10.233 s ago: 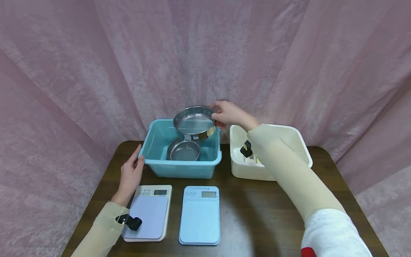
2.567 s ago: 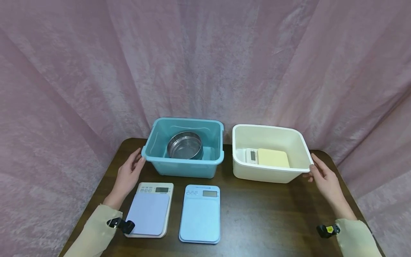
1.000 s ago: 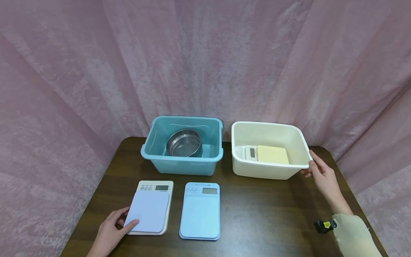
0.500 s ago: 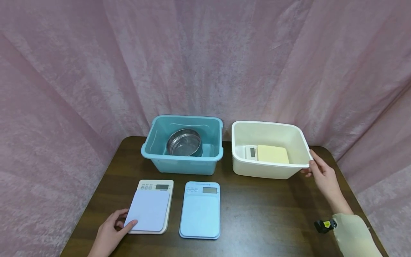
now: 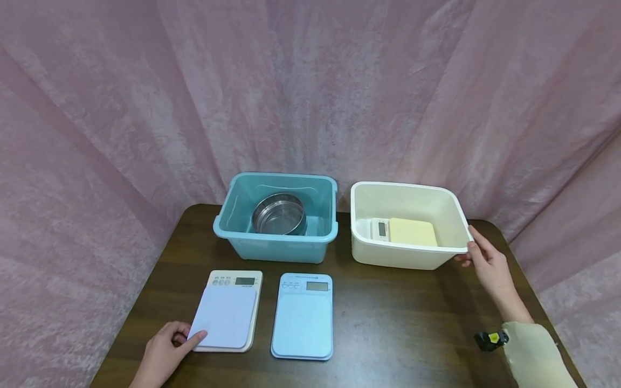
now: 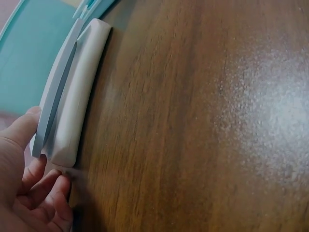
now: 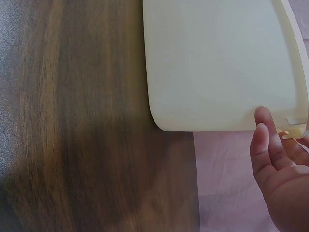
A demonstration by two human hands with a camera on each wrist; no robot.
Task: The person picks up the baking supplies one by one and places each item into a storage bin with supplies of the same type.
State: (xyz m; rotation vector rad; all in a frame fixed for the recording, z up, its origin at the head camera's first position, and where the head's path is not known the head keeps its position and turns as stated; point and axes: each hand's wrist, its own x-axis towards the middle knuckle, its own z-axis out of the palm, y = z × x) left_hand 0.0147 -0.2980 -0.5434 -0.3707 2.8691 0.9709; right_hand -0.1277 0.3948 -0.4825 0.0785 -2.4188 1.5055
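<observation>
At seven o'clock in the head view, the left hand's (image 5: pixel 162 353) grip pinches the seven o'clock corner of an off-white rectangular plastic scale with a lilac plate (image 5: pixel 224 317), thumb on top, other fingertips hidden there; the forearm is cut off. This scale rests on the dark brown wooden table (image 5: pixel 378 318); a pale-blue rectangular plastic scale (image 5: pixel 303 320) lies at its three o'clock, its lettering too small to read. The right hand's (image 5: pixel 491 272) grip clasps the four o'clock rim of a cream rectangular plastic bin (image 5: pixel 398 257). Inside, the front wall partly hides a white-and-yellow scale (image 5: pixel 412 233). At the bin's nine o'clock, a teal plastic tub (image 5: pixel 276 250) contains round metal sieves (image 5: pixel 280 216), bases hidden, number unclear.
</observation>
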